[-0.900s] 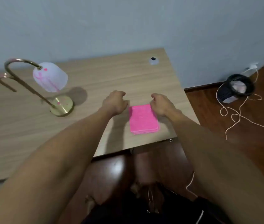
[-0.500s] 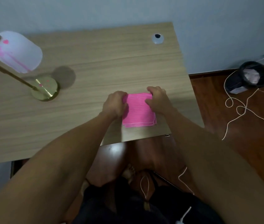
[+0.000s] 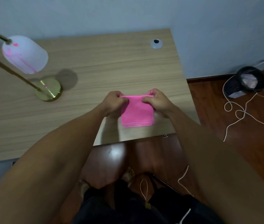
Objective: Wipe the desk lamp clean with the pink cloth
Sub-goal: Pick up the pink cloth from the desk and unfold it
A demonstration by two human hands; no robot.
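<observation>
Your wooden desk (image 3: 112, 65) fills most of the view. The desk lamp (image 3: 25, 54) stands at its left side, brass base on the surface, white shade marked with pink streaks. The folded pink cloth (image 3: 137, 112) lies near the front right edge, well apart from the lamp. Your left hand (image 3: 114, 102) pinches its far left corner; your right hand (image 3: 156, 101) pinches the far right corner. A grommet (image 3: 156, 43) sits at the rear.
</observation>
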